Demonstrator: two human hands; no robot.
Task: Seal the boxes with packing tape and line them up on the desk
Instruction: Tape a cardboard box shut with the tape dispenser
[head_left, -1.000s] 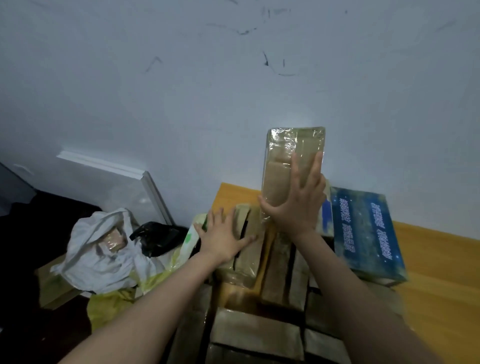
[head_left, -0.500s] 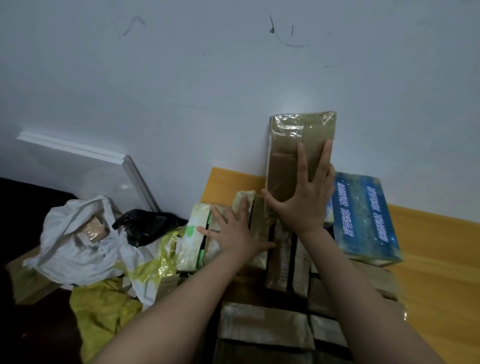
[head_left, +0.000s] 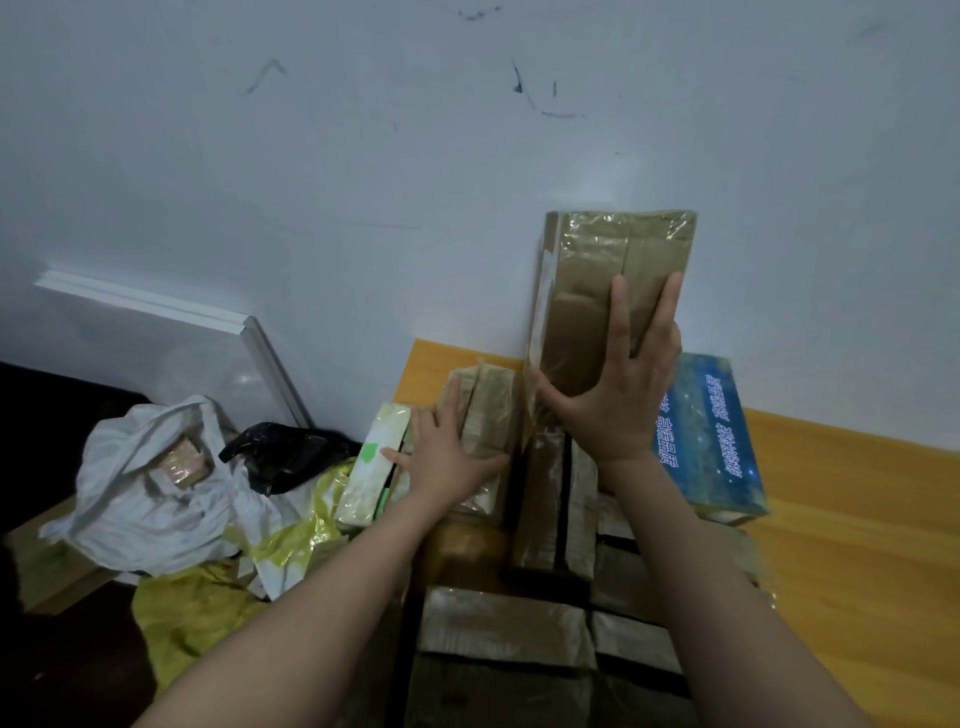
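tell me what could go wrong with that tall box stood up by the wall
1. The tall taped box stands on end, steadied only by the right hand laid flat; released, it may topple onto the boxes in front.
2. The left hand presses low boxes beside the white-green box at the desk edge; a shove could knock it off.

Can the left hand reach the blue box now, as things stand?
Probably not directly: the right hand and the upright taped box it presses stand between the left hand and the blue box.
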